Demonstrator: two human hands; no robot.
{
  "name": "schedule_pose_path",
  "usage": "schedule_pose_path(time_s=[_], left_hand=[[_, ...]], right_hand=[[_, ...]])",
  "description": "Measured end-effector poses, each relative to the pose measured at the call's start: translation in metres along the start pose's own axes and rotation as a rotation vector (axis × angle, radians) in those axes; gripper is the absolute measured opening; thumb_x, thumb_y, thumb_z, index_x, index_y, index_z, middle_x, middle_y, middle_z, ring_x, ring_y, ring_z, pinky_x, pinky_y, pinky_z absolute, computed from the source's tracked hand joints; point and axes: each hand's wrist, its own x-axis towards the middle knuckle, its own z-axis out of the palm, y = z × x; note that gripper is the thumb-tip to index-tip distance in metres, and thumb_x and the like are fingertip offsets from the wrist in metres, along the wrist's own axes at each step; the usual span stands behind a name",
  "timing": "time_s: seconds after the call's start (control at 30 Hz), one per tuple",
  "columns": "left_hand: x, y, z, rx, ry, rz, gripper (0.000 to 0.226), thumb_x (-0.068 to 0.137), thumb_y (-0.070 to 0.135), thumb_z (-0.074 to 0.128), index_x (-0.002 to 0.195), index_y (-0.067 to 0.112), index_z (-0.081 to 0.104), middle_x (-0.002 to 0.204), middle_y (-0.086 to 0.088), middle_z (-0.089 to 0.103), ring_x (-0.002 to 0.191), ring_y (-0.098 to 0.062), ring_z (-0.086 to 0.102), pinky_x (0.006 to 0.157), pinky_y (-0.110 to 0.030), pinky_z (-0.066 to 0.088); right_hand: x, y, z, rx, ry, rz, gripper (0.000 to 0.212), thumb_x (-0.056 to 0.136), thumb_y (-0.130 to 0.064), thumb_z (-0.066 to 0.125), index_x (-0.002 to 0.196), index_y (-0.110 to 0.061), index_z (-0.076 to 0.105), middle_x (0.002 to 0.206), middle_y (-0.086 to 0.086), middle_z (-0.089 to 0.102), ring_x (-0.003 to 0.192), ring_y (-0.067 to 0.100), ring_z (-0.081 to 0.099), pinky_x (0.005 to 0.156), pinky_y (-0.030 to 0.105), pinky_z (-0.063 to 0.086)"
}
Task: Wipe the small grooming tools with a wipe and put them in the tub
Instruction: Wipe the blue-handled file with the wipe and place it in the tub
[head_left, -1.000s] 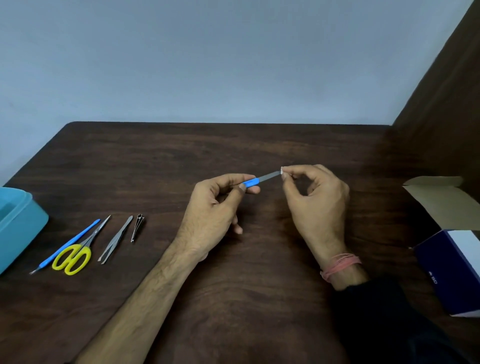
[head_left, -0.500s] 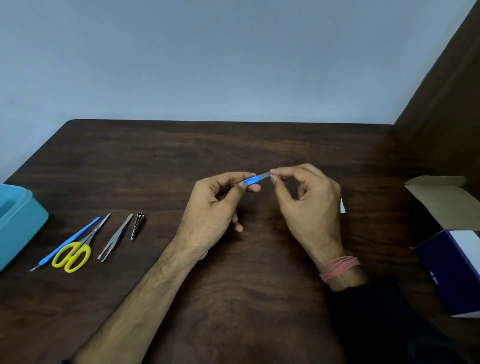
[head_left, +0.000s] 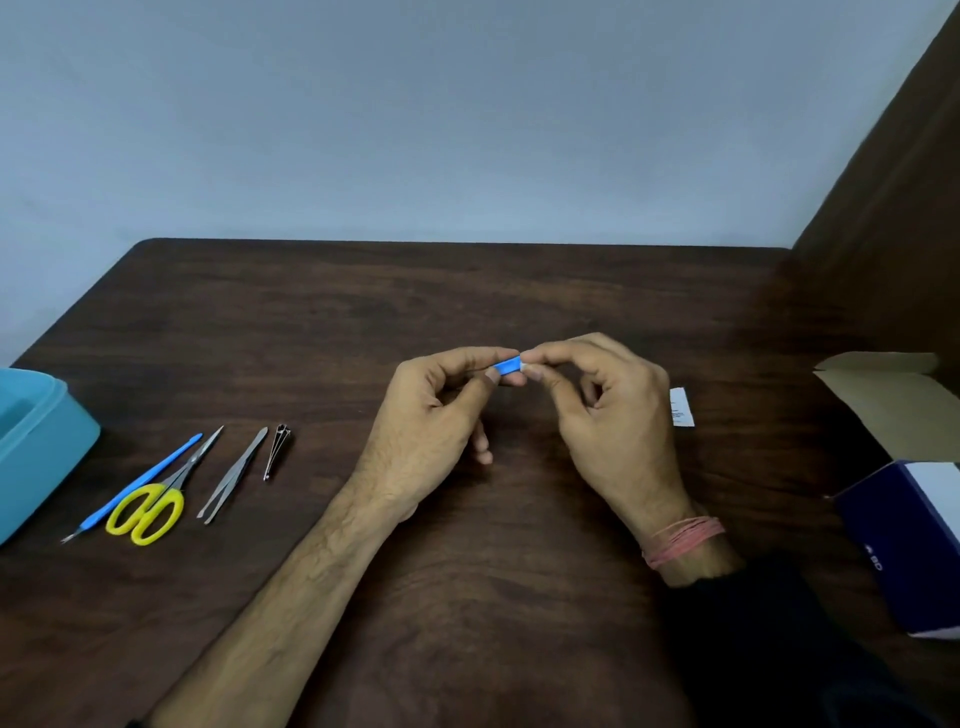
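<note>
Teal tub (head_left: 36, 441) is cut off by the left frame edge, standing at the counter's (head_left: 467, 301) left side. Just right of it four tools are laid in a row: blue-handled pusher (head_left: 140, 483), yellow-handled scissors (head_left: 148, 512) touching the pusher, tweezers (head_left: 232, 475), nail clipper (head_left: 278, 449) a little apart.

At mid-counter the left hand (head_left: 431, 421) is raised off the surface, forearm bare, thumb and forefinger clamped on the blue handle of a small file (head_left: 508, 365). The right hand (head_left: 608, 415) is met fingertip to fingertip with it, thumb and forefinger pinched shut over the metal blade, which is fully hidden; a white sliver at the fingertips is seen, presumably the wipe, too small to tell. Pink thread band (head_left: 683, 540) is worn on the right wrist, dark sleeve below.

Against one second ago: the pinch has been slid from the blade tip inward to the handle, so no bare metal is left showing. A white sachet (head_left: 681, 408) is now uncovered on the counter just beside the right hand.

Open cardboard box (head_left: 904, 499) is set at the right edge, partly out of frame. Bare counter is left behind the hands to the far edge, and between clipper and left hand.
</note>
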Motion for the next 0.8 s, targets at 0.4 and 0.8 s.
schedule_pose_path(time_s=[0.4,0.8], left_hand=[[0.0010,-0.0017,0.0001,-0.003,-0.073,0.028,0.030,0.112,0.015,0.065,0.139,0.021,0.076,0.121,0.012,0.084,0.048,-0.012,0.068,0.061,-0.022,0.058],[-0.0005,0.0024,0.0005,-0.073,-0.081,-0.001,0.028,0.113,0.015,0.064,0.137,0.019,0.078,0.114,0.001,0.086,0.061,-0.013,0.071,0.060,-0.028,0.062]], right_hand=[[0.0000,0.0057,-0.0011,-0.023,0.008,-0.007,0.011,0.097,-0.012,0.084,0.103,-0.021,0.088,0.098,-0.009,0.076,0.078,-0.007,0.056,0.076,0.010,0.037],[-0.0010,-0.0009,-0.0003,-0.015,0.005,-0.068,0.009,0.093,-0.006,0.087,0.097,-0.014,0.086,0.096,-0.007,0.079,0.074,-0.016,0.054,0.075,0.008,0.038]])
